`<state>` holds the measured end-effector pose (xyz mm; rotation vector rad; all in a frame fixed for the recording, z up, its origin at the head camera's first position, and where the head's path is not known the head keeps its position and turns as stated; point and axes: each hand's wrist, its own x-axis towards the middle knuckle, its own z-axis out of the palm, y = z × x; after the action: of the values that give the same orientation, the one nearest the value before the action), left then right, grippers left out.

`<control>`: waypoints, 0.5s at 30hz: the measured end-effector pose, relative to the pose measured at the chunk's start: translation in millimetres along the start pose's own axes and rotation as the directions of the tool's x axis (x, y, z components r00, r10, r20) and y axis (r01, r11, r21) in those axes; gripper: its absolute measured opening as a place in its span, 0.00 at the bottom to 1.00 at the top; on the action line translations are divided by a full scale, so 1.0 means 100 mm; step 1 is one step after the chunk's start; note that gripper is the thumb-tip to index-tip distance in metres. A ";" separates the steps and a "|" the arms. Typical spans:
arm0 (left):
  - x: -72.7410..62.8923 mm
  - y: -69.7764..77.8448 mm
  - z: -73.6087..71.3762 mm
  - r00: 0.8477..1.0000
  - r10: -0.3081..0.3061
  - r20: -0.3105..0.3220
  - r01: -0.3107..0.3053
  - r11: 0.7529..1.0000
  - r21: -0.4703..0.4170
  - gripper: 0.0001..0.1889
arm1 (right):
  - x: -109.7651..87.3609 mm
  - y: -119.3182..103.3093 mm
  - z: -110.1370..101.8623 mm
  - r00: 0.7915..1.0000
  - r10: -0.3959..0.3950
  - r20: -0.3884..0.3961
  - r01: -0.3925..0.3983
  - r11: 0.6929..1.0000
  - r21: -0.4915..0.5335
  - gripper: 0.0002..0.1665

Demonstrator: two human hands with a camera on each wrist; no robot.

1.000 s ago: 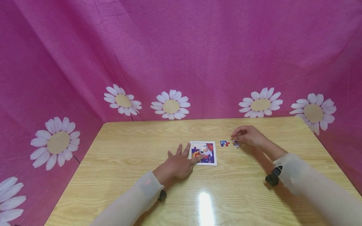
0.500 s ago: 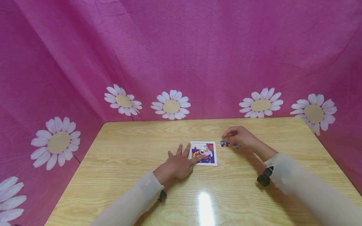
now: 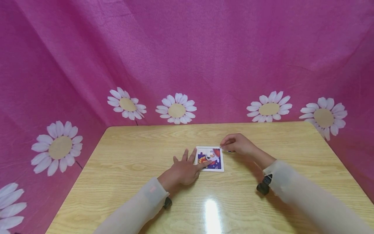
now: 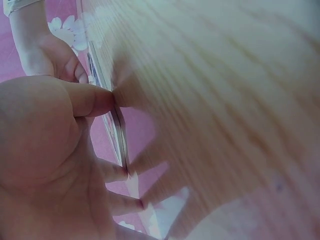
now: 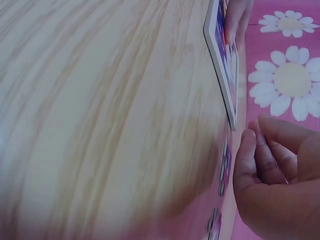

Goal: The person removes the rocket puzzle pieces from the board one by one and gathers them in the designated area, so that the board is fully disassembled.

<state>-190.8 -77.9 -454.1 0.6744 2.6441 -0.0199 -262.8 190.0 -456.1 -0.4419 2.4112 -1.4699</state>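
A small jigsaw puzzle in a white-edged tray [image 3: 223, 164] lies on the table, showing a purple, white and orange picture with a pale gap at its upper left. My left hand [image 3: 184, 170] spreads over its left side, one digit resting on the picture and others along the tray's left edge. At the tray's upper right corner, my right hand [image 3: 238, 144] pinches a small thin puzzle piece, mostly hidden by the fingers. Beneath that hand are loose puzzle pieces; the right wrist view shows one piece [image 5: 225, 169] near the tray and another piece [image 5: 214, 225] farther off.
The wood-grain table [image 3: 131, 146] reaches back to a pink curtain [image 3: 187, 65] printed with large white daisies. Light glares off the table's front [image 3: 212, 214]. Dark wrist cameras sit under both sleeves, the right camera [image 3: 264, 185] being plainer to see.
My right hand has moved left from the loose pieces to the tray's upper right corner, now covering most of them in the head view. My left hand has stayed put.
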 end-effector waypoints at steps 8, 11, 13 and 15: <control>-0.01 0.01 -0.01 1.000 -0.003 0.004 0.003 1.000 -0.004 0.29 | 0.06 -0.01 0.12 1.000 -0.020 0.022 0.020 0.999 0.035 0.13; -0.01 0.01 -0.02 1.000 -0.004 -0.001 0.004 1.000 -0.016 0.28 | 0.08 -0.01 0.16 0.999 -0.028 0.022 0.028 0.999 0.019 0.11; -0.02 0.01 -0.02 1.000 -0.006 -0.004 0.006 0.999 -0.034 0.28 | 0.08 -0.01 0.18 0.999 -0.030 0.019 0.030 1.000 0.004 0.11; -0.01 0.01 -0.02 1.000 -0.007 -0.007 0.007 0.999 -0.052 0.28 | 0.09 -0.01 0.20 1.000 -0.024 0.014 0.024 1.000 -0.009 0.10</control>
<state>-190.1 -77.3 -451.6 0.6489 2.6443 0.0494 -262.9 170.2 -464.3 -0.4827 2.4109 -1.4619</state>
